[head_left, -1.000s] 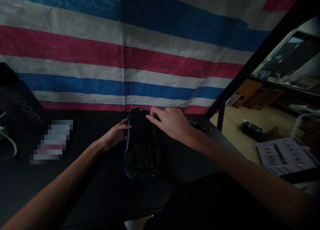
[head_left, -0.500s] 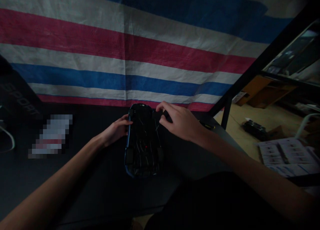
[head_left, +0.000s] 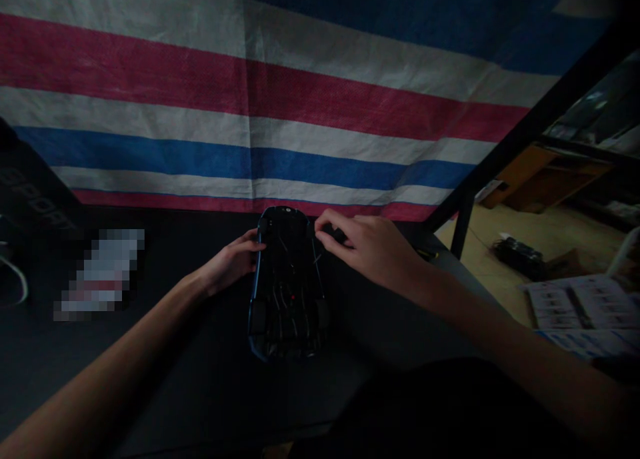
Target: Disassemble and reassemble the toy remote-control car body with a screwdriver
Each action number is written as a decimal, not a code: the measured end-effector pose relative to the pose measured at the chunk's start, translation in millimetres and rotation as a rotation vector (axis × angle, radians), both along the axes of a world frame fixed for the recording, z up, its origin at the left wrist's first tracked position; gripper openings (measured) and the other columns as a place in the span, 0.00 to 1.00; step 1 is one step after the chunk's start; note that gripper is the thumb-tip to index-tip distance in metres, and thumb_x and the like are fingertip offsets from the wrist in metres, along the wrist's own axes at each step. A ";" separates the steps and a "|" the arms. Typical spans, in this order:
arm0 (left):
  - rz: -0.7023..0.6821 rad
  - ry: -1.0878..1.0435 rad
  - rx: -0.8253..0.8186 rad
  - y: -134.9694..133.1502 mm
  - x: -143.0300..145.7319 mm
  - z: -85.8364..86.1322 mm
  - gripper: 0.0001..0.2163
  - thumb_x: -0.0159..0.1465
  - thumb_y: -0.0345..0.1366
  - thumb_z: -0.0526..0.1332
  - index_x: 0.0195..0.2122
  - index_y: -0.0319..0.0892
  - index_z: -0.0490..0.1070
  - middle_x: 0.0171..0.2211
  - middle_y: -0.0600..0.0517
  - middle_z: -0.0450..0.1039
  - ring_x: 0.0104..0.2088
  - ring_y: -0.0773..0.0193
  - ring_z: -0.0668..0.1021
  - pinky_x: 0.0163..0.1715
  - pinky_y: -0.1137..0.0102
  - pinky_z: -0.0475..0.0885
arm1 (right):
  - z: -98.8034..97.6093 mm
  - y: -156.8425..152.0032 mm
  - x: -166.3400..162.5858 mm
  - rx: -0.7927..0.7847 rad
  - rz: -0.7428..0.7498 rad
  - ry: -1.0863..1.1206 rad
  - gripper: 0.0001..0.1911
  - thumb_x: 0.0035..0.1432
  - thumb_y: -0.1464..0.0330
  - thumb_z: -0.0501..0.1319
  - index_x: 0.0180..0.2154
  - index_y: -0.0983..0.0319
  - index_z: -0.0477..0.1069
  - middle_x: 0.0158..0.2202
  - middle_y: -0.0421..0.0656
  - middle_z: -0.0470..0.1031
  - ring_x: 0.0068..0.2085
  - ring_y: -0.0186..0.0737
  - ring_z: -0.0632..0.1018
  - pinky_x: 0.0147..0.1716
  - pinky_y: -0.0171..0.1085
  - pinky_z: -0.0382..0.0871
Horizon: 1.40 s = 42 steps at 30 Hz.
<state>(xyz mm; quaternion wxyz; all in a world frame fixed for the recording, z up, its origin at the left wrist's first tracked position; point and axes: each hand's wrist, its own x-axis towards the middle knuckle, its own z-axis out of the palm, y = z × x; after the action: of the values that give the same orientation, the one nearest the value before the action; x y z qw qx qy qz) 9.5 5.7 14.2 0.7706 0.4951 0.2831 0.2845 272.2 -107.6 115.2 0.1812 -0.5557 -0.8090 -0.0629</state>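
A toy car [head_left: 287, 282] lies upside down on the black table [head_left: 200, 386], its dark underside facing up and a blue body edge showing. My left hand [head_left: 233, 262] grips the car's left side near the far end, thumb on the edge and the other fingers partly hidden behind it. Beside the far right wheel, my right hand [head_left: 357, 242] has thumb and forefinger brought together in a pinch. What sits between those fingertips, if anything, is too dark to make out. A thin, light sliver shows at the car's right edge, just below the pinch.
A striped tarp [head_left: 300, 112] hangs behind the table. A blurred-out flat item [head_left: 105, 272] lies at left, near a dark box [head_left: 35, 192] and a white cable [head_left: 23, 279]. A yellow-and-black object [head_left: 427, 254] lies beyond my right wrist. Printed cartons [head_left: 575, 306] stand on the floor at right.
The thumb and forefinger of my right hand have closed from a gap into a pinch beside the car. My left hand keeps its hold. The view has shifted slightly.
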 end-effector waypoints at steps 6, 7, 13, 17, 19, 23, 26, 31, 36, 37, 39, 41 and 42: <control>0.025 0.020 -0.024 -0.6 1.0 1.3 0.25 0.62 0.40 0.70 0.60 0.47 0.71 0.58 0.47 0.78 0.57 0.48 0.78 0.59 0.53 0.70 | 6.6 0.8 1.0 -0.030 0.103 0.052 0.10 0.70 0.68 0.56 0.50 0.60 0.72 0.45 0.45 0.82 0.43 0.42 0.81 0.40 0.40 0.65; 0.026 0.017 -0.025 -0.6 1.4 1.3 0.25 0.62 0.40 0.70 0.60 0.48 0.71 0.58 0.47 0.78 0.57 0.48 0.78 0.59 0.53 0.70 | 7.9 1.5 0.7 -0.035 0.144 0.064 0.11 0.71 0.69 0.56 0.51 0.60 0.72 0.49 0.46 0.82 0.46 0.42 0.82 0.43 0.39 0.66; 0.037 0.017 -0.024 -3.0 2.7 3.2 0.26 0.61 0.38 0.70 0.60 0.47 0.71 0.57 0.46 0.79 0.58 0.46 0.78 0.58 0.52 0.71 | 9.0 1.4 -3.7 -0.033 -0.076 -0.083 0.16 0.77 0.58 0.52 0.49 0.59 0.75 0.34 0.43 0.81 0.34 0.44 0.80 0.34 0.41 0.60; 0.023 0.028 -0.003 -4.5 2.2 5.5 0.25 0.62 0.39 0.69 0.61 0.46 0.70 0.57 0.45 0.79 0.57 0.46 0.79 0.58 0.51 0.71 | 6.4 -2.6 -2.9 -0.033 0.019 0.007 0.13 0.71 0.67 0.55 0.52 0.60 0.73 0.41 0.45 0.82 0.39 0.43 0.81 0.36 0.40 0.63; 0.022 0.034 0.005 -4.4 2.1 5.7 0.25 0.62 0.40 0.69 0.61 0.46 0.70 0.57 0.45 0.79 0.57 0.46 0.79 0.57 0.51 0.71 | 6.0 -3.5 -1.6 -0.030 0.067 0.025 0.14 0.72 0.67 0.55 0.55 0.60 0.72 0.44 0.45 0.83 0.40 0.42 0.82 0.38 0.40 0.65; 0.023 0.028 0.017 -3.3 2.3 4.2 0.25 0.62 0.40 0.69 0.61 0.46 0.70 0.57 0.46 0.79 0.58 0.46 0.79 0.59 0.52 0.71 | 6.3 -4.9 -1.2 -0.036 -0.071 -0.068 0.19 0.78 0.57 0.51 0.53 0.60 0.75 0.34 0.44 0.81 0.33 0.43 0.80 0.33 0.40 0.61; 0.020 0.032 0.011 -2.8 2.3 3.0 0.25 0.62 0.40 0.69 0.60 0.47 0.70 0.57 0.46 0.79 0.56 0.47 0.79 0.57 0.52 0.72 | 6.7 -6.9 -2.9 -0.044 -0.040 -0.017 0.16 0.75 0.62 0.53 0.54 0.61 0.73 0.40 0.46 0.83 0.39 0.45 0.82 0.36 0.41 0.64; 0.025 0.026 0.011 -2.4 3.7 3.4 0.25 0.61 0.40 0.69 0.60 0.48 0.70 0.56 0.48 0.79 0.56 0.48 0.79 0.58 0.54 0.72 | 9.1 -6.1 -7.8 -0.027 0.058 0.022 0.15 0.75 0.64 0.55 0.57 0.59 0.72 0.45 0.45 0.83 0.41 0.42 0.82 0.40 0.40 0.66; 0.015 0.023 0.028 -3.9 3.8 4.4 0.26 0.62 0.40 0.68 0.62 0.47 0.70 0.57 0.46 0.79 0.57 0.47 0.79 0.59 0.51 0.71 | 6.8 -2.7 -9.6 -0.017 -0.097 -0.042 0.15 0.76 0.60 0.52 0.48 0.59 0.74 0.34 0.43 0.81 0.33 0.43 0.79 0.33 0.41 0.58; 0.016 0.029 0.025 -4.6 3.5 4.9 0.26 0.63 0.41 0.68 0.62 0.47 0.69 0.58 0.46 0.79 0.57 0.46 0.79 0.59 0.51 0.71 | 5.8 -2.7 -9.1 -0.012 -0.077 -0.019 0.13 0.74 0.62 0.53 0.49 0.59 0.73 0.35 0.44 0.81 0.34 0.43 0.79 0.33 0.41 0.59; 0.017 0.034 0.015 -6.0 3.1 5.8 0.27 0.63 0.41 0.68 0.63 0.46 0.68 0.58 0.44 0.78 0.58 0.45 0.78 0.58 0.51 0.71 | 4.4 -3.3 -7.6 -0.001 -0.012 0.026 0.13 0.71 0.66 0.55 0.52 0.60 0.71 0.40 0.45 0.82 0.38 0.43 0.80 0.35 0.40 0.61; 0.022 0.027 0.009 -6.8 3.0 6.5 0.27 0.63 0.40 0.68 0.63 0.46 0.68 0.59 0.43 0.78 0.59 0.45 0.78 0.58 0.51 0.71 | 4.0 -4.2 -6.4 -0.005 0.005 0.035 0.13 0.72 0.65 0.54 0.54 0.60 0.70 0.40 0.45 0.82 0.37 0.42 0.80 0.34 0.39 0.60; 0.028 0.023 0.009 -6.9 3.2 6.6 0.27 0.62 0.39 0.69 0.63 0.46 0.68 0.59 0.44 0.78 0.59 0.46 0.78 0.58 0.51 0.71 | 4.1 -4.6 -6.0 -0.011 -0.017 0.021 0.14 0.74 0.63 0.53 0.53 0.60 0.71 0.38 0.44 0.82 0.35 0.41 0.79 0.33 0.40 0.59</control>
<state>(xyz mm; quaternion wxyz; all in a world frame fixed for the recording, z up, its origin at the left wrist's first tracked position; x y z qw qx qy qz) 12.7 -1.2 20.9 0.7609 0.4980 0.2973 0.2908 266.2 -112.2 119.3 0.1860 -0.5643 -0.8025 -0.0543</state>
